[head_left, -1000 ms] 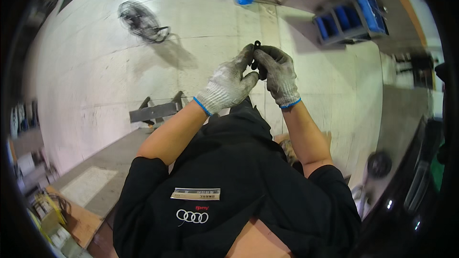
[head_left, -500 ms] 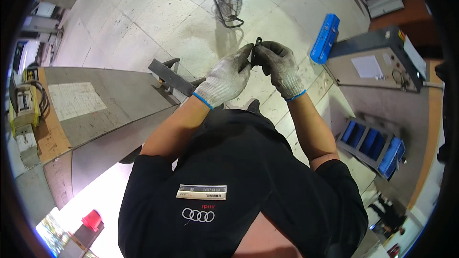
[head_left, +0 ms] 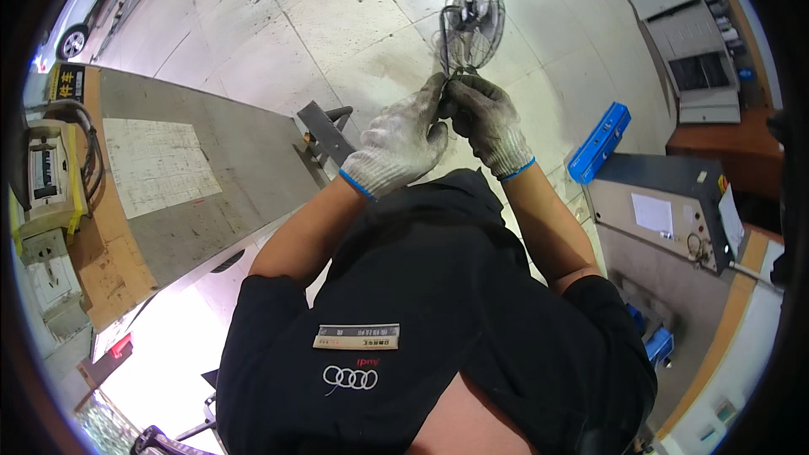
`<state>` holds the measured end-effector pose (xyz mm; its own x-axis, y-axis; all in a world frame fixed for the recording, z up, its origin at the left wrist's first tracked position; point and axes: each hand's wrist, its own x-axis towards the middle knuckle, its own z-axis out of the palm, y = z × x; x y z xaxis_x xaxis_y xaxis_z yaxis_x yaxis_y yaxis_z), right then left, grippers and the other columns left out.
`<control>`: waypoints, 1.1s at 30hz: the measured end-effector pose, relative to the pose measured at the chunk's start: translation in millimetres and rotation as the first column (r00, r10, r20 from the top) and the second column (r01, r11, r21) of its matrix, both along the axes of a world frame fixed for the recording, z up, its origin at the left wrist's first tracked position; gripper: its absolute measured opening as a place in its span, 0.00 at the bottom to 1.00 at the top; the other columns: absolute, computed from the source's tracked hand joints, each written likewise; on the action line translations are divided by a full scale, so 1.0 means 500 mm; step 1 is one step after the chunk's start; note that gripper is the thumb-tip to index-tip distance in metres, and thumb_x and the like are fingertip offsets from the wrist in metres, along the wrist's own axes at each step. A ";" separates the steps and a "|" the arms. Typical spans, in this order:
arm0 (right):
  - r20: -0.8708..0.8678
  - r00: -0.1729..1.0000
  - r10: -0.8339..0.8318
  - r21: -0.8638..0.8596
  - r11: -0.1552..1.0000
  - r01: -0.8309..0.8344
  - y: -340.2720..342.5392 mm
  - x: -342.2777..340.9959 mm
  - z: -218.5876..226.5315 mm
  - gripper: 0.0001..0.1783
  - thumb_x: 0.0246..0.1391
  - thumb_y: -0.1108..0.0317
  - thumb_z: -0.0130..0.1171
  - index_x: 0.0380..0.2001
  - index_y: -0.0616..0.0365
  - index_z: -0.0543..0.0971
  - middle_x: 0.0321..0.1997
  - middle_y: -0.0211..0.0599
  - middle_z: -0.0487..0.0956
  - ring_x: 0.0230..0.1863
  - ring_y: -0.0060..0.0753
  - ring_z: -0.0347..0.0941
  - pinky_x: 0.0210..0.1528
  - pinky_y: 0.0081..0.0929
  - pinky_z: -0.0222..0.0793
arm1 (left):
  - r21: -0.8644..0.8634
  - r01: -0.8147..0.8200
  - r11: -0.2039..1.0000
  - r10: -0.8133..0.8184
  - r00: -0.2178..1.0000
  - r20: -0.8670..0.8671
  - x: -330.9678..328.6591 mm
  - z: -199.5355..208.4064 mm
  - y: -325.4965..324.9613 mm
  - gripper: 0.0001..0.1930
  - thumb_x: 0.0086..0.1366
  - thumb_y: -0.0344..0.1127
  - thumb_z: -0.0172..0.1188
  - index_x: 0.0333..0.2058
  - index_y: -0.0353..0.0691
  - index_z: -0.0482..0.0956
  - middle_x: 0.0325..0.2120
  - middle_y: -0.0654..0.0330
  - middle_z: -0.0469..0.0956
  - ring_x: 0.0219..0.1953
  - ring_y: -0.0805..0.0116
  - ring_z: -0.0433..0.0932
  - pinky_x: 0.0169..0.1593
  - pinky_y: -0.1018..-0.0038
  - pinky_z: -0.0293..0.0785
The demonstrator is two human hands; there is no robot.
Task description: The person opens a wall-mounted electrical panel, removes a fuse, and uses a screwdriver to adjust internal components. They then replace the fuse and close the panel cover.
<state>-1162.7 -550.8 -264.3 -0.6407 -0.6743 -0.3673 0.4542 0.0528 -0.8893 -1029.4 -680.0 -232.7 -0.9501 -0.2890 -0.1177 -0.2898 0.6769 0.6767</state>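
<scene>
Both my hands wear whitish knit gloves with darkened fingers and blue cuffs, and they meet in front of me above the floor. My left hand [head_left: 398, 136] is closed, its thumb and fingertips pinching at the left side of a small black part [head_left: 457, 73]. My right hand [head_left: 489, 120] is curled closed round the same part from the right. Only a narrow tip of the part shows above the gloved fingers; the rest is hidden, and I cannot make out its kind.
A floor fan [head_left: 474, 24] stands beyond my hands. To the left is a grey bench [head_left: 244, 143] with a paper sheet [head_left: 162, 166], a socket box [head_left: 49, 173] and a metal bracket [head_left: 327, 131] at its end. A blue case [head_left: 599, 143] and grey cabinet [head_left: 653, 202] stand right.
My view has swung, so the fan, bench and cabinet sit further right in it. My hands stay together on the small black part, which shows less above my fingers.
</scene>
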 end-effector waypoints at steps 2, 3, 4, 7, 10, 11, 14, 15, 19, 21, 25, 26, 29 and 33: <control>-0.073 0.997 0.032 0.026 0.999 -0.030 -0.036 -0.015 -0.005 0.14 0.64 0.60 0.64 0.42 0.62 0.82 0.28 0.30 0.81 0.22 0.17 0.68 0.23 0.17 0.61 | -0.066 -0.056 0.996 0.055 0.998 -0.019 -0.009 -0.006 -0.028 0.42 0.64 0.43 0.60 0.75 0.43 0.54 0.51 0.41 0.80 0.48 0.40 0.82 0.54 0.51 0.78; -0.178 0.982 0.057 0.026 0.998 -0.053 -0.055 -0.016 -0.010 0.15 0.64 0.61 0.64 0.43 0.62 0.82 0.29 0.30 0.81 0.24 0.17 0.70 0.24 0.17 0.63 | -0.211 -0.069 0.975 0.095 0.989 0.117 -0.010 -0.010 -0.035 0.44 0.63 0.44 0.61 0.75 0.44 0.54 0.49 0.40 0.81 0.45 0.41 0.83 0.52 0.50 0.79; -0.210 0.974 0.087 0.007 0.996 -0.087 -0.085 -0.034 -0.010 0.14 0.63 0.62 0.64 0.44 0.62 0.82 0.31 0.32 0.82 0.27 0.20 0.72 0.26 0.19 0.66 | -0.023 -0.110 0.994 0.109 0.994 -0.030 -0.014 -0.010 -0.057 0.45 0.63 0.43 0.62 0.75 0.43 0.54 0.47 0.40 0.81 0.44 0.40 0.82 0.53 0.51 0.78; 0.137 0.962 0.237 -0.009 0.971 -0.238 -0.147 -0.058 -0.018 0.14 0.61 0.66 0.63 0.48 0.61 0.82 0.37 0.37 0.83 0.36 0.30 0.79 0.34 0.25 0.75 | -0.138 -0.195 0.971 0.163 0.963 -0.214 -0.004 -0.025 -0.101 0.41 0.62 0.40 0.64 0.72 0.36 0.59 0.40 0.43 0.80 0.43 0.45 0.81 0.51 0.55 0.78; -0.901 0.332 0.281 0.137 0.907 -0.398 -0.248 -0.098 -0.022 0.11 0.63 0.67 0.60 0.45 0.61 0.82 0.36 0.34 0.82 0.35 0.32 0.80 0.34 0.26 0.75 | -0.320 -0.394 0.862 0.269 0.889 -0.369 -0.011 -0.036 -0.154 0.39 0.61 0.38 0.66 0.69 0.34 0.63 0.35 0.49 0.81 0.37 0.49 0.83 0.41 0.57 0.80; -0.979 0.065 0.191 0.147 0.896 -0.419 -0.283 -0.106 -0.018 0.10 0.64 0.67 0.60 0.43 0.61 0.82 0.35 0.32 0.82 0.34 0.30 0.79 0.32 0.25 0.73 | -0.365 -0.419 0.831 0.287 0.886 -0.364 -0.015 -0.035 -0.170 0.37 0.62 0.39 0.66 0.67 0.34 0.66 0.33 0.51 0.82 0.35 0.51 0.83 0.39 0.58 0.79; 0.175 0.843 0.509 -0.090 0.861 -0.501 -0.375 -0.100 0.005 0.07 0.65 0.65 0.58 0.36 0.56 0.78 0.31 0.30 0.79 0.26 0.22 0.71 0.26 0.22 0.66 | -0.479 -0.531 0.699 0.363 0.841 -0.402 -0.020 -0.030 -0.206 0.29 0.62 0.38 0.65 0.62 0.36 0.73 0.29 0.55 0.82 0.29 0.54 0.83 0.35 0.60 0.79; 0.152 0.806 0.572 -0.101 0.820 -0.563 -0.414 -0.112 0.027 0.07 0.66 0.65 0.57 0.36 0.56 0.79 0.29 0.31 0.78 0.22 0.22 0.69 0.23 0.22 0.63 | -0.511 -0.541 0.668 0.387 0.839 -0.382 -0.017 -0.023 -0.221 0.28 0.63 0.37 0.64 0.61 0.35 0.73 0.27 0.54 0.81 0.29 0.55 0.83 0.35 0.61 0.79; -0.116 0.571 0.813 -0.055 0.569 -0.821 -0.523 -0.079 0.102 0.10 0.66 0.66 0.59 0.38 0.63 0.81 0.25 0.33 0.79 0.20 0.22 0.69 0.22 0.21 0.63 | -0.581 -0.607 0.543 0.605 0.762 -0.231 0.041 0.013 -0.247 0.31 0.63 0.39 0.64 0.64 0.37 0.73 0.34 0.58 0.83 0.38 0.59 0.84 0.43 0.62 0.78; -0.255 0.442 0.860 -0.054 0.444 -0.894 -0.574 -0.046 0.148 0.09 0.65 0.67 0.62 0.39 0.63 0.82 0.27 0.33 0.81 0.23 0.20 0.72 0.25 0.20 0.67 | -0.573 -0.730 0.372 0.616 0.656 -0.435 0.077 0.042 -0.244 0.31 0.64 0.40 0.65 0.65 0.36 0.72 0.36 0.58 0.83 0.39 0.59 0.83 0.47 0.62 0.78; -0.710 0.155 0.687 0.034 0.253 -0.967 -0.676 -0.007 0.323 0.06 0.63 0.71 0.63 0.40 0.62 0.83 0.32 0.34 0.84 0.34 0.19 0.77 0.37 0.19 0.73 | -0.205 -0.960 0.192 0.550 0.278 -0.788 0.137 0.104 -0.214 0.29 0.66 0.37 0.66 0.64 0.34 0.74 0.35 0.57 0.82 0.39 0.64 0.82 0.47 0.66 0.78; -0.715 0.193 0.672 -0.106 0.169 -0.980 -0.697 -0.005 0.392 0.06 0.63 0.72 0.61 0.41 0.62 0.82 0.33 0.35 0.84 0.35 0.21 0.78 0.38 0.21 0.75 | 0.026 -0.967 0.253 0.532 0.116 -0.839 0.150 0.116 -0.208 0.29 0.66 0.36 0.66 0.64 0.34 0.74 0.34 0.57 0.82 0.38 0.65 0.83 0.45 0.67 0.79; -0.954 0.212 0.214 -0.233 -0.080 -0.969 -0.765 0.061 0.602 0.11 0.65 0.65 0.64 0.44 0.61 0.82 0.37 0.41 0.86 0.34 0.25 0.83 0.38 0.24 0.81 | -0.021 -0.997 0.079 0.538 0.060 -0.841 0.208 0.121 -0.170 0.26 0.62 0.28 0.69 0.59 0.30 0.77 0.32 0.56 0.82 0.29 0.66 0.82 0.34 0.73 0.79; -0.981 -0.040 -0.191 0.071 -0.156 -0.985 -0.842 0.241 0.780 0.18 0.64 0.55 0.65 0.49 0.57 0.84 0.43 0.42 0.87 0.45 0.34 0.85 0.51 0.35 0.83 | -0.079 -0.994 0.081 0.781 0.112 -0.614 0.231 0.054 -0.103 0.26 0.65 0.37 0.65 0.61 0.37 0.75 0.33 0.55 0.85 0.35 0.53 0.85 0.41 0.65 0.82</control>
